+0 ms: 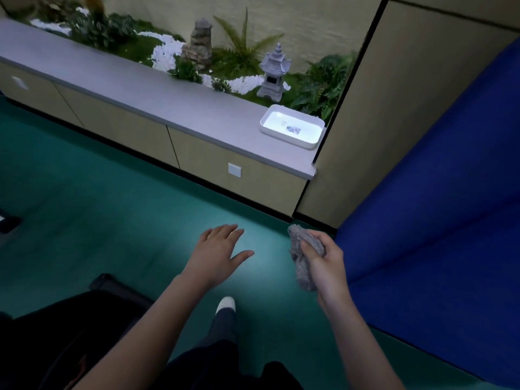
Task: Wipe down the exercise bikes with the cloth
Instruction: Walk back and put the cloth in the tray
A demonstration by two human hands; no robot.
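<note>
Spotter: Cloth (pixel 302 257) first. Gripped in right hand (pixel 327 266), fingers curled round its middle, held in the air above green floor (pixel 112 192), just beside blue padded surface (pixel 436 220). Touching neither, by the look of it.

Cleaner: And left hand (pixel 218 253)?

Spotter: Empty. Fingers straight and spread, palm down, hovering over the floor, well apart from the cloth.

Cleaner: Step in hand, then?

Spotter: Probably carrying, not wiping. No bike plainly in view, only a dark shape (pixel 84 319) at lower left, too dim to name. One white shoe (pixel 226 304) forward, so likely walking toward a machine.

Cleaner: Next move?

Spotter: Calls for finding a bike, then loosening that grip and spreading the wad so a flat face meets frame or seat. Could use the free hand to steady a handlebar or help unfold.

Cleaner: Look of the cloth?

Spotter: Grey, coarse, nubbly weave, crumpled into a lump. One tuft poking above the fist, a longer tail hanging below. Soft and limp, so should mould round tubes easily. Damp or dry, impossible to tell.
</note>
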